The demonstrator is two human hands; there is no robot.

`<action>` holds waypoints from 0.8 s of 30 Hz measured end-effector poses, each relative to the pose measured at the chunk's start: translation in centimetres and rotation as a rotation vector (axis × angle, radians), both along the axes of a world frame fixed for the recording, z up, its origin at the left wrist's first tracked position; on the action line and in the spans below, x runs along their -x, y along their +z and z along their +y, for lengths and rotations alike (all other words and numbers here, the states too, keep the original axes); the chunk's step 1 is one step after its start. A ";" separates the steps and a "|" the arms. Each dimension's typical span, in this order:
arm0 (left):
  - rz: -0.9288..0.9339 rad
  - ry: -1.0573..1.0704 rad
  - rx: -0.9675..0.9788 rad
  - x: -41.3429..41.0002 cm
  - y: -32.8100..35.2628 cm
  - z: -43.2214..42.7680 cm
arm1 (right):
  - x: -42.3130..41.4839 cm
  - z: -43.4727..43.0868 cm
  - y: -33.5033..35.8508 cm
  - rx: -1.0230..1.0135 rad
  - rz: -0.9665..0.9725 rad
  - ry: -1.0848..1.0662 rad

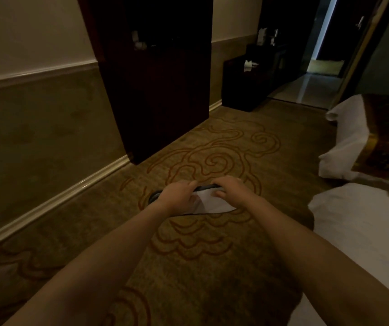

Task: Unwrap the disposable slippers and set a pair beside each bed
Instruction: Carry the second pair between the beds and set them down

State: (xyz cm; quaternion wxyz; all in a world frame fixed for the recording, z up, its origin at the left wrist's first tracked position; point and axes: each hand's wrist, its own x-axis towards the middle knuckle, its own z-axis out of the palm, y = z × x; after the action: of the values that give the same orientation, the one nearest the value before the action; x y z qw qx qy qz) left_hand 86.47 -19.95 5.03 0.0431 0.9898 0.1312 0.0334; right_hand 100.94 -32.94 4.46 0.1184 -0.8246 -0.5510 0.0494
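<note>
The room is dim, with a warm yellow-brown cast. The brightest light is a pale strip at the doorway (325,31) in the upper right corner, and it throws a soft sheen on the smooth floor (306,88) below it. The cabinet (156,90) is nearly black and its detail is lost in shadow; the low furniture (243,83) past it is as dark. The white bedding (353,231) at the right edge and the white slipper (210,203) stand out as pale patches. The carpet (212,149) darkens toward the bottom left corner. Wide-angle distortion bends the baseboard (47,205) and tilts the walls. The picture is soft and grainy, with blurred forearms at the bottom edge.
</note>
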 end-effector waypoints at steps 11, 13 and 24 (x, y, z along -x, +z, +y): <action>0.009 -0.210 0.009 -24.0 -2.3 6.3 | -20.8 3.1 -1.8 0.013 0.041 -0.196; 0.022 -0.262 0.025 -29.5 -2.7 7.2 | -25.4 3.3 -1.9 0.027 0.046 -0.248; 0.082 -0.558 0.049 -57.0 -2.2 4.9 | -47.3 -0.9 -2.0 0.023 0.089 -0.547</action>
State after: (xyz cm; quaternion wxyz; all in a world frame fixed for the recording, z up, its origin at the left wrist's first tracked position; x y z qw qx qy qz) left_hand 143.46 -15.08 2.78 0.0693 0.9869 -0.1441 -0.0232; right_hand 148.20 -33.87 2.48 0.1421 -0.9411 -0.3014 0.0578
